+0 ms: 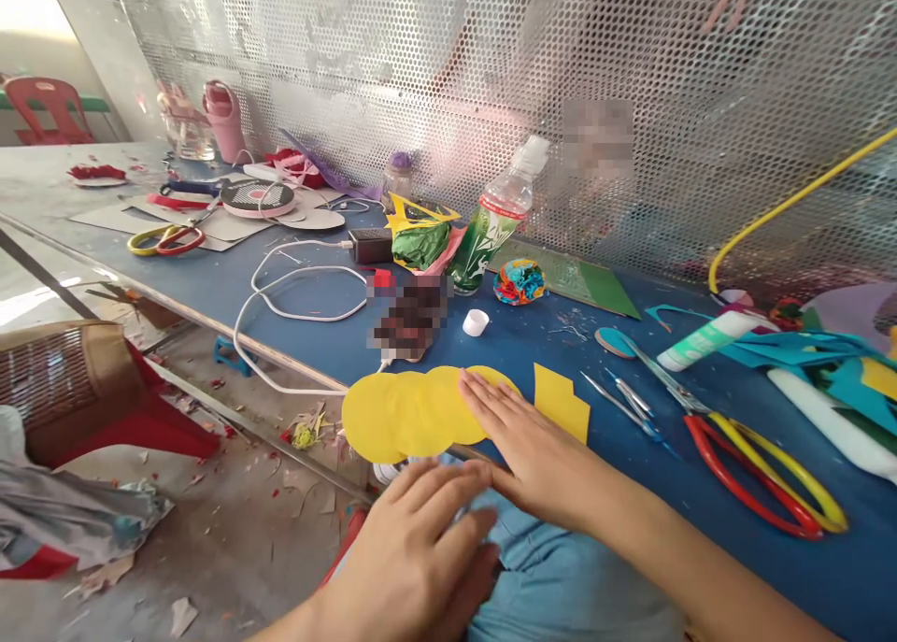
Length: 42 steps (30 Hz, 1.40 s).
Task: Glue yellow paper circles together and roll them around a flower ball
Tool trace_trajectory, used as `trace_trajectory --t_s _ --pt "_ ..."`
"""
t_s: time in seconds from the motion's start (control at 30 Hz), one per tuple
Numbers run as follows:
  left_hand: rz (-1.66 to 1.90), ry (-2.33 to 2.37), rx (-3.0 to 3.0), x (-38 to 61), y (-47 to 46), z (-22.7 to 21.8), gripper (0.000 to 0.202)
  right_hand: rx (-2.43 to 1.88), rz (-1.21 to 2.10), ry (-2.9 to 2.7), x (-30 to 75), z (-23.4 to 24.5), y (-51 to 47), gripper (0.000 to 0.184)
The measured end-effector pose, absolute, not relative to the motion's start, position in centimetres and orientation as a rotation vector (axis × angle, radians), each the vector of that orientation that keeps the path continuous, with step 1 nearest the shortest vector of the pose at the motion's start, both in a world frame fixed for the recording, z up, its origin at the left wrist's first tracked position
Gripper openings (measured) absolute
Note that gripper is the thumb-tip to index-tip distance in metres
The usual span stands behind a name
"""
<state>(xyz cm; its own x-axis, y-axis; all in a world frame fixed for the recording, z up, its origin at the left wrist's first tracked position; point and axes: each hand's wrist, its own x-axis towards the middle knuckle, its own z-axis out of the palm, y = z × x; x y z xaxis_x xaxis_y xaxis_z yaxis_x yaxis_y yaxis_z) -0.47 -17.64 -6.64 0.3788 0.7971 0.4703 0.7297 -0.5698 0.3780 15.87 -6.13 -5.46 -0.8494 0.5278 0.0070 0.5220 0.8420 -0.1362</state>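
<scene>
Clock centred on your view. Your hands, two: left hand (424,544) at six, right hand (525,432) at five. Before you: yellow lobes (413,413), four, between six and seven, number of sheets unclear; angular yellow piece (561,401), one, four; red-and-yellow scissors (703,413), two pairs, four and nine; green-labelled bottle (487,235), one, one o'clock; white ring (476,324), one, near centre; multicoloured ball (519,282), one, three; pink tumbler (225,128), one, ten.

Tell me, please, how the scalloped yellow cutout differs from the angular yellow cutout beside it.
The scalloped yellow cutout has rounded lobes; the angular yellow cutout shows straight edges. The scalloped cutout reaches past the edge of the table; the angular cutout's visible part lies on it. Both are plain yellow.
</scene>
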Motion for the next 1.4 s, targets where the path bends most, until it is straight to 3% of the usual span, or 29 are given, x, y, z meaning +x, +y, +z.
trace_trajectory --t_s 0.1,0.33,0.47,0.6,0.7,0.77,0.9,1.0,1.13,1.33,1.4 --pt "0.961 1.36 2.11 -1.1 -18.9 -8.1 0.019 -0.874 0.261 -2.943 15.7 -4.0 -6.2 0.074" --pt "1.214 1.377 1.13 -3.6 -16.8 -8.9 0.042 -0.898 0.211 -2.814 14.7 -4.7 -8.0 0.071" --pt "1.27 1.383 1.016 -4.1 -15.5 -8.1 0.038 -0.9 0.166 -2.757 14.7 -5.8 -8.7 0.07" --pt "1.354 1.4 1.132 -4.0 -16.2 -8.3 0.027 -0.988 0.242 -2.356 16.5 -5.3 -9.3 0.065" --pt "1.392 1.347 1.203 -4.0 -17.5 -8.2 0.027 -1.054 0.481 -1.949 17.9 -5.2 -10.0 0.068" --pt "1.395 1.318 1.206 -3.8 -18.2 -7.7 0.029 -0.988 0.807 -1.748 18.5 -5.3 -10.7 0.068" --pt "1.4 1.318 1.293 -3.3 -18.9 -6.3 0.029 -0.843 1.269 -1.453 18.7 -5.5 -12.4 0.041" --pt "1.426 1.434 1.458 -3.1 -19.1 -5.9 0.025 -0.931 1.105 -1.329 18.6 -5.3 -14.1 0.024" --pt "1.555 1.455 1.405 -2.7 -19.5 -5.9 0.026 -1.107 0.818 -1.288 18.4 -4.8 -16.3 0.021" --pt "1.571 0.774 1.003 -0.7 -19.1 -4.5 0.059 -1.184 0.759 -1.189 18.7 -4.4 -16.5 0.025" --pt "1.51 0.629 0.901 -0.1 -18.4 -4.1 0.058 -1.171 0.79 -1.205 19.4 -4.3 -15.3 0.03"
